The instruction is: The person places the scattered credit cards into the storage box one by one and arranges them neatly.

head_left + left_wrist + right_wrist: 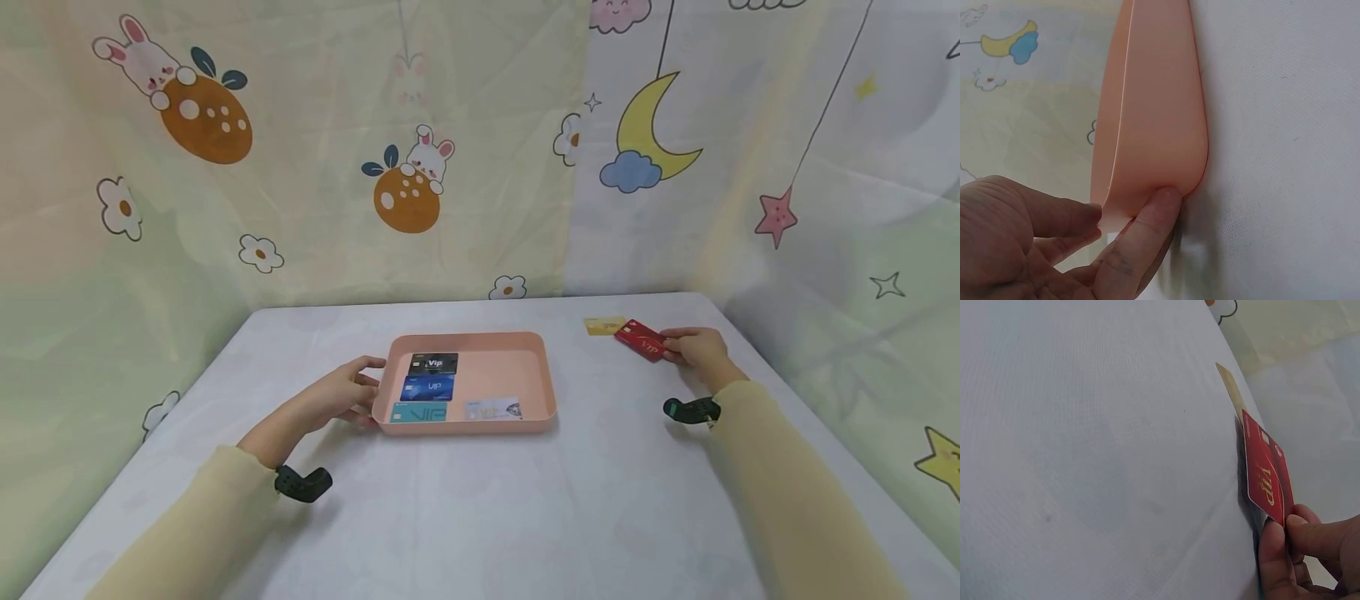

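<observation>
A red VIP card (642,340) is pinched at its right end between the thumb and fingers of my right hand (699,353). The right wrist view has the card (1266,467) tilted up, with a shadow on the cloth beside it. Beyond it lies a yellow card (602,326), its near end partly covered. My left hand (333,395) holds the left end of a pink tray (501,367). In the left wrist view, one fingertip (1165,197) presses the tray's outer wall low down, while others meet the rim. Some left fingers are hidden.
Inside the tray, a black card (444,363), a blue card (427,388) and a teal card (420,412) form a left column. A silver card (493,409) lies right of them. Patterned cloth walls (315,167) enclose the white table (480,508).
</observation>
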Motion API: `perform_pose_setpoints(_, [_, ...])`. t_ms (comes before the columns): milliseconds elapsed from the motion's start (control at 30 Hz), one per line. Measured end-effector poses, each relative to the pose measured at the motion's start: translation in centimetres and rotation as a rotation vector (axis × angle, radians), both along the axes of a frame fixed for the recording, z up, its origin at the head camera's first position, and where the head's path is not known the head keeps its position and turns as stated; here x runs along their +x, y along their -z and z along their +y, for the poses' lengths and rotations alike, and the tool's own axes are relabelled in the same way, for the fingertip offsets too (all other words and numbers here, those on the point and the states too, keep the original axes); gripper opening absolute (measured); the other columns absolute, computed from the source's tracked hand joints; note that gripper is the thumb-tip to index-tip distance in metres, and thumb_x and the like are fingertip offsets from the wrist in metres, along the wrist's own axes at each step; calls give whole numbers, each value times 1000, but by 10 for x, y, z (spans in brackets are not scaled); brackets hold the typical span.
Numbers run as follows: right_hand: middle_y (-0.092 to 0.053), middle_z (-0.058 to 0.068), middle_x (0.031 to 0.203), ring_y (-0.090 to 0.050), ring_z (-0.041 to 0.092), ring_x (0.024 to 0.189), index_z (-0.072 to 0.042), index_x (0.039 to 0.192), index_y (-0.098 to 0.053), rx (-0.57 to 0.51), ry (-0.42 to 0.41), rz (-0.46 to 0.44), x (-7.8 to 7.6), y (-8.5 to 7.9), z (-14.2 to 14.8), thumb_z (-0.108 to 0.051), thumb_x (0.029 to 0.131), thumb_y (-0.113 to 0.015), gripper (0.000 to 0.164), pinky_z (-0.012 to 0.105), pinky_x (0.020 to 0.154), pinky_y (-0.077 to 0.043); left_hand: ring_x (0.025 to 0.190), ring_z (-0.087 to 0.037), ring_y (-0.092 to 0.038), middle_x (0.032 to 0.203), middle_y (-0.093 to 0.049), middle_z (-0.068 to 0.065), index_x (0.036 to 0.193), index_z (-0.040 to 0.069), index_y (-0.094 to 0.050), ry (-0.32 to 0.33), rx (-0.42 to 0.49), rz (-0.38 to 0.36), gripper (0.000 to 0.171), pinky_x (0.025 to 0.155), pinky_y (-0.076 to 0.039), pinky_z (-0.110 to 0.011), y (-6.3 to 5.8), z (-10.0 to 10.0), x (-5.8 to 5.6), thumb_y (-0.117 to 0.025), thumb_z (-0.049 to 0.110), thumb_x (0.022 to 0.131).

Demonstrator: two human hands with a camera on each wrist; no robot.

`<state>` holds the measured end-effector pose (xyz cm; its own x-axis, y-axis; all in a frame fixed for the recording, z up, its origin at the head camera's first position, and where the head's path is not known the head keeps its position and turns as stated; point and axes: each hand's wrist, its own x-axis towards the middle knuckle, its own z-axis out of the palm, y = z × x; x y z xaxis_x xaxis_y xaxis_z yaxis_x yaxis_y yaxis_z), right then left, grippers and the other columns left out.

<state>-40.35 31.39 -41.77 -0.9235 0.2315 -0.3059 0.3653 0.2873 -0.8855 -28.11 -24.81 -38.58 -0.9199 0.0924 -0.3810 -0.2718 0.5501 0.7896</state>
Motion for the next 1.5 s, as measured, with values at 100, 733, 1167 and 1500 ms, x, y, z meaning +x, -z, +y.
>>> perform_pose_setpoints(100, [-29, 29, 164, -61, -2, 71, -1, 155, -44, -18, -6, 5, 0, 0, -3, -13, 107, -52, 50, 14, 75, -57, 108, -32, -67, 149, -44, -29, 161, 11, -26, 0, -1, 2, 64, 81, -64, -39, 0, 0, 0, -53, 6, 103])
perform_pose_setpoints(733, [-33, 26, 163, -53, 24, 121, -2, 153, -48, -16, -55, 85, 1, -13, -39, -13, 107, -53, 47, 26, 98, -56, 107, -31, -66, 149, -44, -29, 161, 12, -27, -6, -12, 11, 65, 80, -64, -39, 3, -1, -1, -54, 5, 102])
perform_pose_setpoints(1167, [-34, 25, 162, -51, 28, 126, -2, 155, -45, -106, -149, 119, 4, -25, -72, -15, 108, -54, 50, 38, 112, -47, 101, -29, -68, 149, -44, -29, 161, 11, -26, 6, 0, 8, 66, 78, -64, -38, 2, -4, -2, -54, 5, 102])
perform_pose_setpoints(1500, [-40, 24, 160, -55, 27, 119, -1, 152, -49, -137, -213, 120, 5, -30, -101, -14, 107, -56, 47, 42, 113, -46, 101, -29, -68, 149, -45, -29, 160, 11, -26, 5, 11, 5, 66, 78, -64, -38, 4, -4, -3, -55, 5, 101])
